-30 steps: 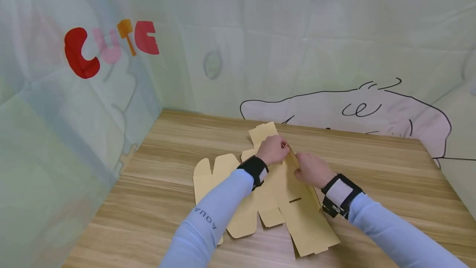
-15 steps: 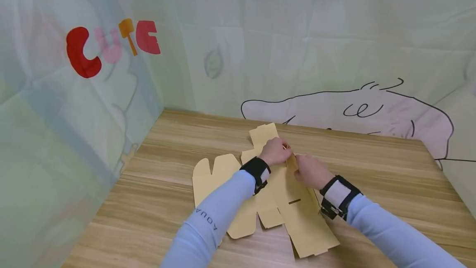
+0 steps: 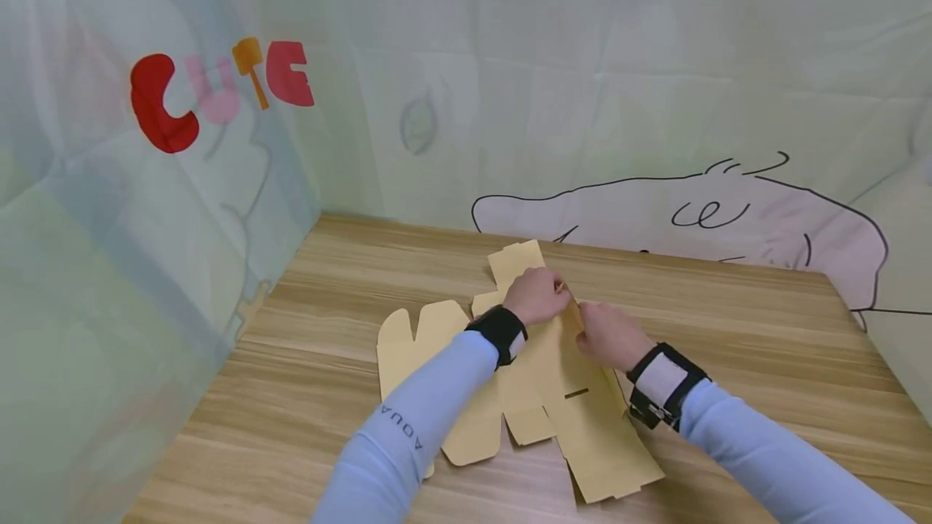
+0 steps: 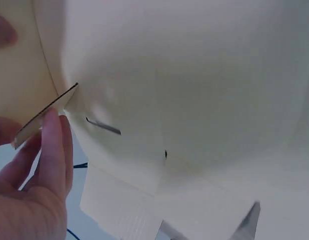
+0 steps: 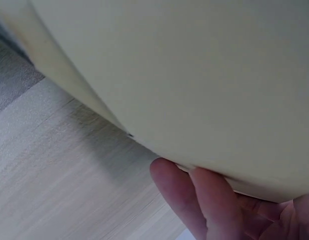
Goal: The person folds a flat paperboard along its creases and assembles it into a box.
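A tan die-cut cardboard box blank (image 3: 604,435), with flaps and a narrow slot, lies partly folded on the table. At its far right, my left hand (image 3: 535,295) pinches a small flap (image 4: 47,112) between thumb and fingers; the left wrist view shows that flap bent up from the panel. Just right of it, my right hand (image 3: 614,335) grips the raised right edge of the same panel. In the right wrist view its fingertips (image 5: 214,192) curl against that edge. My left forearm hides part of the blank's middle.
The wood-grain table (image 3: 291,395) reaches back to a printed cloth wall (image 3: 619,87) with a cartoon drawing. Coloured letters (image 3: 163,103) mark the left cloth. Rounded flaps (image 3: 396,338) of the blank spread out to the left.
Both hands stay on the same flap and edge. My left hand shifts slightly down and right, then back up and left. The blank hardly moves.
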